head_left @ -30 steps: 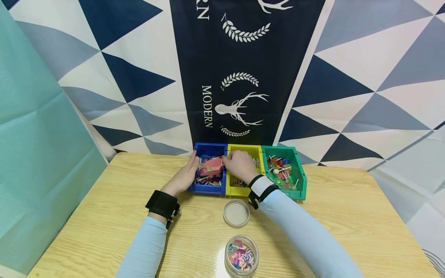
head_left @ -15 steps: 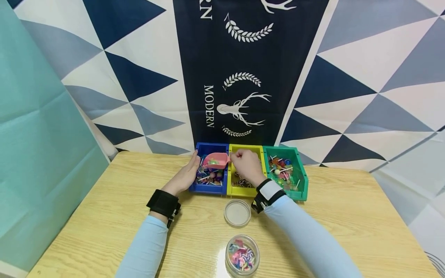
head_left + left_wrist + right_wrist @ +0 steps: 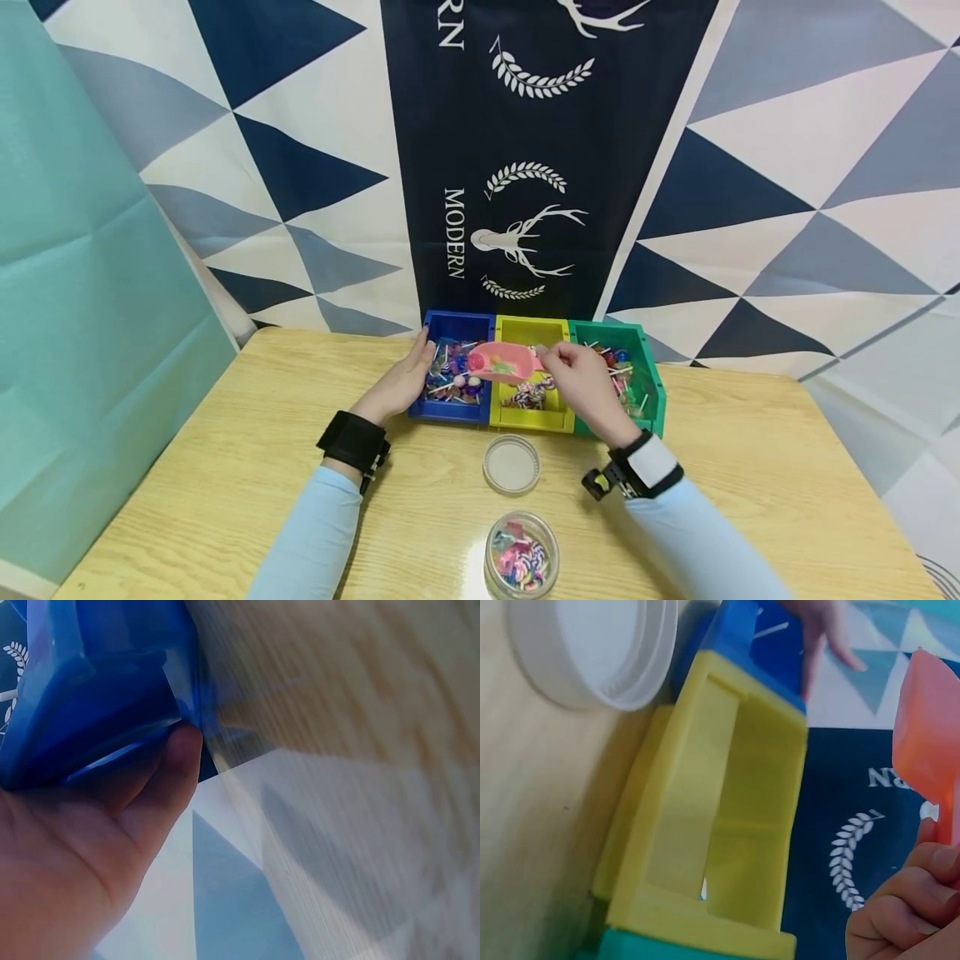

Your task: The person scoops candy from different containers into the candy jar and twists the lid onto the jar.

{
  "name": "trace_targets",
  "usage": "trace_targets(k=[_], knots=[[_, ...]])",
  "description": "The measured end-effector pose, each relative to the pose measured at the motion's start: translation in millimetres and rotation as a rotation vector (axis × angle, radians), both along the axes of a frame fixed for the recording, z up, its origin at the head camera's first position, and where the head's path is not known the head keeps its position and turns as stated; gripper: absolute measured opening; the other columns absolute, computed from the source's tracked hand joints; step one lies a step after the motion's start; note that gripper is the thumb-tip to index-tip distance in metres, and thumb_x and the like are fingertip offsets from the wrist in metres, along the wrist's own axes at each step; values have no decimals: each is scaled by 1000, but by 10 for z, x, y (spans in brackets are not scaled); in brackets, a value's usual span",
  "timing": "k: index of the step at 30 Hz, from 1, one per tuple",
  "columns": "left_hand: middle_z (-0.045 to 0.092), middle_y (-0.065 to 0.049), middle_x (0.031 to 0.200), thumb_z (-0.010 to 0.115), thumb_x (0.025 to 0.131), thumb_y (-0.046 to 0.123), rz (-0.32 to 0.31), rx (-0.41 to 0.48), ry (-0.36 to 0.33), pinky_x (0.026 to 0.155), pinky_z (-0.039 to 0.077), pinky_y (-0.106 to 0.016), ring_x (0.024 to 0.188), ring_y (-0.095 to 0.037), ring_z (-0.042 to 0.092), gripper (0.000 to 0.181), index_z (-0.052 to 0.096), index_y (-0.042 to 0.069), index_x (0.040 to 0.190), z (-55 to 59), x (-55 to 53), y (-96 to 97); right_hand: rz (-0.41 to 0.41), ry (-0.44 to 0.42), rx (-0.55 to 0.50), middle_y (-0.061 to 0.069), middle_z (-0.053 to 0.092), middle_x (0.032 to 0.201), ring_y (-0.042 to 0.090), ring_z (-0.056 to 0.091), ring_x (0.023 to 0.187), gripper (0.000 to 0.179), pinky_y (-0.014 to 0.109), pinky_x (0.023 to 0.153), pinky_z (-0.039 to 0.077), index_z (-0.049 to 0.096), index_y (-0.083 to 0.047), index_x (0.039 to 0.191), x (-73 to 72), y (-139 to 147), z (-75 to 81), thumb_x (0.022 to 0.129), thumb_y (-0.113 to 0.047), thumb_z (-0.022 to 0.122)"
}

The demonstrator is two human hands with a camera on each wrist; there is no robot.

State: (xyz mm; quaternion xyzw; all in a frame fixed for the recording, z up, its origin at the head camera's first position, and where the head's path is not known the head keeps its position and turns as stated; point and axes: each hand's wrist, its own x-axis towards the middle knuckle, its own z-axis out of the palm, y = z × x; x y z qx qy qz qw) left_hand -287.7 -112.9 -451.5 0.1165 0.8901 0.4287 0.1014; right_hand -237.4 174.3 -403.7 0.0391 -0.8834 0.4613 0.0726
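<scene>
My right hand [image 3: 585, 387] pinches the handle of a pink scoop [image 3: 501, 362]. In the head view the scoop overlaps the blue and yellow bins, with a pinkish-red piece and yellow-green candies in its bowl. In the right wrist view the scoop [image 3: 928, 727] rises above the curled fingers. My left hand [image 3: 396, 385] lies with straight fingers against the outer left side of the blue bin [image 3: 450, 412], which holds lollipops and small candies. In the left wrist view one digit touches the blue wall [image 3: 112, 705] near its lower edge.
The yellow bin [image 3: 534, 421] holds striped candies. Beside it, the green bin [image 3: 654, 387] holds lollipops, partly behind my right hand. In front lie a round lid [image 3: 512, 463] and a clear jar [image 3: 551, 550] with candies inside. A patterned cloth [image 3: 315, 208] hangs behind the table.
The scoop has come up out of the blue bin and moved right, over towards the yellow bin, carrying candies. My right hand has moved right with it. My left hand stays at the blue bin.
</scene>
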Motion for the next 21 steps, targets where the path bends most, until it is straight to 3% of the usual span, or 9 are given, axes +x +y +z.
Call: trace_targets(k=[5, 13, 21], knots=[[12, -8, 165, 9, 94, 76, 0, -4, 5, 118, 18, -54, 147, -35, 21, 88, -1, 20, 162, -1, 8, 9, 54, -38, 21, 2, 40, 63, 23, 41, 56, 40, 30, 50, 28, 62, -8, 79, 296, 151, 40, 103, -39, 54], [10, -8, 166, 10, 95, 76, -3, -8, 5, 118, 18, -54, 148, -34, 21, 88, -2, 20, 162, -3, -1, 16, 155, 43, 97, -3, 46, 62, 16, 44, 58, 32, 27, 53, 38, 61, -17, 73, 791, 420, 139, 102, -31, 60], [12, -9, 165, 10, 95, 76, 0, -13, 7, 117, 20, -54, 147, -35, 23, 87, -2, 21, 162, -7, 0, 20, 270, 60, 225, -14, 41, 57, 5, 39, 51, 25, 23, 45, 33, 62, -28, 73, 1122, 589, 227, 97, -22, 68]])
